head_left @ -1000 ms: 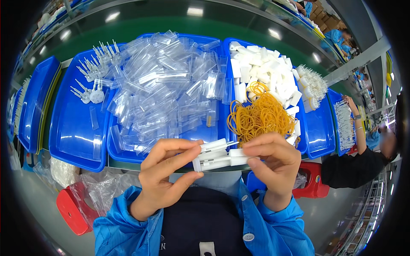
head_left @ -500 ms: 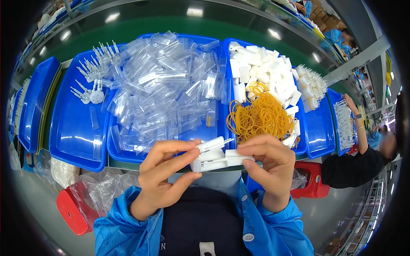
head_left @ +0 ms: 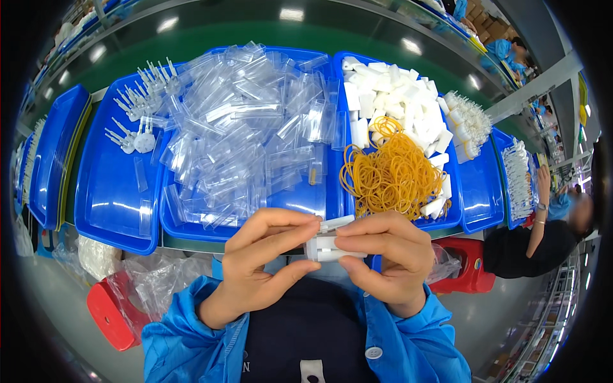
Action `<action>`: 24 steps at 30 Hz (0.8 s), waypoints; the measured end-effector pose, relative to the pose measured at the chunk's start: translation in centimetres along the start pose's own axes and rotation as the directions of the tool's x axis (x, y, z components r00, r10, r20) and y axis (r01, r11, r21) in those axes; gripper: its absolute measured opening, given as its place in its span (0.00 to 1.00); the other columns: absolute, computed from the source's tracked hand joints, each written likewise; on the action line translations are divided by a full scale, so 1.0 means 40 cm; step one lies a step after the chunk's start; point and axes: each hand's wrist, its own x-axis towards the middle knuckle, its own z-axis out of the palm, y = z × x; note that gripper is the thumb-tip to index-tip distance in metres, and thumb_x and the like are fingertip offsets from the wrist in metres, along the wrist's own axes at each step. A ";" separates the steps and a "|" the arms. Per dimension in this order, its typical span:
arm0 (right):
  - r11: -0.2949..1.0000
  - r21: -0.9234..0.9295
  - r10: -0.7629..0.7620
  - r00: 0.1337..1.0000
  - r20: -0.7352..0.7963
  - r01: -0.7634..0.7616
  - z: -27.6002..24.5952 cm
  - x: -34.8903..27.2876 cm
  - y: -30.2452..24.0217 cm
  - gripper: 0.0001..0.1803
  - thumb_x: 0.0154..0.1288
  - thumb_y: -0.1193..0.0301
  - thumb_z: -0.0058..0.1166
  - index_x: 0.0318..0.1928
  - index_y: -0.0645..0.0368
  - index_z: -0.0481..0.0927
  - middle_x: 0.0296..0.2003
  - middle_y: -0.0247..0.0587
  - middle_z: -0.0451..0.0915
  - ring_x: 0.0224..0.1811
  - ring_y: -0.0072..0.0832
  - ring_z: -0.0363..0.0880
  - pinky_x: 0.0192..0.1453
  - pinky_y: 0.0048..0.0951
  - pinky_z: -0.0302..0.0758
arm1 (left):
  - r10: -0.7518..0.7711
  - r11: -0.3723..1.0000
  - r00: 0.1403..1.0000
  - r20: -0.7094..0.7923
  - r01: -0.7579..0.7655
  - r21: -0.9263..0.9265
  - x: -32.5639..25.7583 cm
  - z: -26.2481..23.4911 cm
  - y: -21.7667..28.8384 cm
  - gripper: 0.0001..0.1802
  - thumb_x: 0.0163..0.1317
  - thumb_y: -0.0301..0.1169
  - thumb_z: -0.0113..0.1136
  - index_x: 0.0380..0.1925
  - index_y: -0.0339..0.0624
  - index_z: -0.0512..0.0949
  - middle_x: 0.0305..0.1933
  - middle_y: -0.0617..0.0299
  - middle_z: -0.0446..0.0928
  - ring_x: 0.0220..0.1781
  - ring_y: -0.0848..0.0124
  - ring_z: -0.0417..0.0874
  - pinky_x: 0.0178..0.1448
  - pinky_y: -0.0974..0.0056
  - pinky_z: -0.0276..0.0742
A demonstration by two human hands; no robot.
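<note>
Close to my body, in front of the trays, my left hand (head_left: 262,255) pinches the pale round base (head_left: 311,249) of a bundle of white pieces between thumb and fingers. From the other side, my right hand (head_left: 391,252) closes its thumb and fingertips on a white block-like piece (head_left: 327,251) in this bundle. The two hands nearly meet, and fingers hide much of the bundle. One white piece (head_left: 337,223) along its upper side stands tilted away from the rest.
A blue tray (head_left: 115,191) at left carries pronged white parts (head_left: 144,142). Clear plastic sleeves (head_left: 236,127) fill the middle tray. White blocks (head_left: 389,96) and yellow rubber bands (head_left: 393,172) fill the right one. Red stools (head_left: 112,316) flank me; a co-worker (head_left: 533,246) sits at right.
My hands have come closer together, the left moving right with the bundle. The thin rods seen between the white pieces are now covered. The co-worker's arm at right has lowered.
</note>
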 end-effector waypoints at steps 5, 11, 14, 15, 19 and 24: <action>0.995 -0.058 -0.088 0.996 -0.017 0.087 0.006 -0.014 0.018 0.11 0.50 0.83 0.64 0.36 0.63 0.84 0.38 0.43 0.83 0.37 0.32 0.83 0.39 0.27 0.78 | -0.041 0.999 0.999 -0.016 0.041 0.028 0.006 0.004 0.002 0.23 0.48 0.17 0.70 0.47 0.28 0.79 0.51 0.47 0.74 0.52 0.60 0.81 0.51 0.64 0.84; 0.809 -0.516 0.054 0.910 -0.411 -0.281 -0.240 -0.077 0.131 0.10 0.52 0.86 0.55 0.35 0.64 0.82 0.36 0.45 0.81 0.32 0.32 0.80 0.37 0.26 0.75 | -0.045 0.994 0.998 -0.047 0.040 -0.101 0.001 0.003 0.000 0.22 0.48 0.16 0.68 0.46 0.28 0.77 0.53 0.45 0.70 0.56 0.52 0.79 0.53 0.58 0.84; 0.762 -0.494 0.258 0.896 -0.362 -0.419 -0.296 -0.107 0.138 0.14 0.50 0.86 0.55 0.39 0.62 0.82 0.37 0.42 0.80 0.32 0.29 0.77 0.35 0.27 0.73 | -0.038 0.993 0.999 -0.009 0.037 -0.111 0.005 0.006 -0.010 0.22 0.48 0.17 0.68 0.47 0.28 0.77 0.53 0.45 0.70 0.56 0.51 0.79 0.54 0.57 0.84; 0.766 -0.497 0.291 0.910 -0.295 -0.407 -0.298 -0.107 0.131 0.14 0.50 0.86 0.55 0.39 0.62 0.82 0.37 0.41 0.80 0.34 0.28 0.77 0.36 0.25 0.72 | -0.045 0.993 0.999 -0.005 0.044 -0.110 0.007 0.009 -0.009 0.22 0.48 0.17 0.68 0.47 0.28 0.77 0.53 0.46 0.70 0.56 0.52 0.79 0.54 0.57 0.83; 0.758 -0.545 0.305 0.933 -0.189 -0.358 -0.299 -0.118 0.151 0.13 0.49 0.85 0.58 0.37 0.61 0.81 0.37 0.42 0.78 0.37 0.34 0.77 0.39 0.29 0.73 | -0.127 0.982 0.990 -0.057 0.117 -0.150 0.009 0.018 0.003 0.25 0.48 0.16 0.70 0.49 0.28 0.76 0.53 0.48 0.69 0.56 0.55 0.79 0.56 0.58 0.83; 0.718 -0.630 0.230 0.956 -0.184 -0.294 -0.291 -0.119 0.163 0.11 0.47 0.83 0.62 0.32 0.61 0.77 0.32 0.41 0.76 0.35 0.36 0.76 0.38 0.31 0.71 | -0.114 0.987 0.993 -0.026 0.111 -0.116 0.007 0.004 0.007 0.28 0.46 0.16 0.71 0.51 0.27 0.75 0.52 0.50 0.68 0.55 0.61 0.78 0.58 0.59 0.81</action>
